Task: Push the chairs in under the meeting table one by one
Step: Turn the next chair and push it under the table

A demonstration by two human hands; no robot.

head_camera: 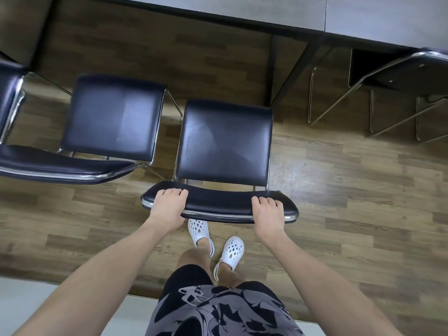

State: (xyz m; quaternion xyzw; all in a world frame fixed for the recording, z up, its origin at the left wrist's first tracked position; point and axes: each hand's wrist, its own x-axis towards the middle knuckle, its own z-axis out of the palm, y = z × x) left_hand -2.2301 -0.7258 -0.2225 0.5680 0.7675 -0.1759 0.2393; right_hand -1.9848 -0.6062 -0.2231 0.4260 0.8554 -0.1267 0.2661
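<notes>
I see my left hand (169,204) and right hand (268,210) curled over the chair (224,141) backrest's 2 ends, gripping it; the chair stands short of the meeting table (363,18).

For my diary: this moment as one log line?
left hand: grips chair back | right hand: grips chair back | chair: not under table

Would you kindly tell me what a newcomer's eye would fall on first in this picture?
The eye lands on the left hand and right hand, fingers curled over the backrest of a black chair at centre. Its seat stands short of the meeting table along the top edge. A second chair stands beside it to the left, also not pushed in.
</notes>
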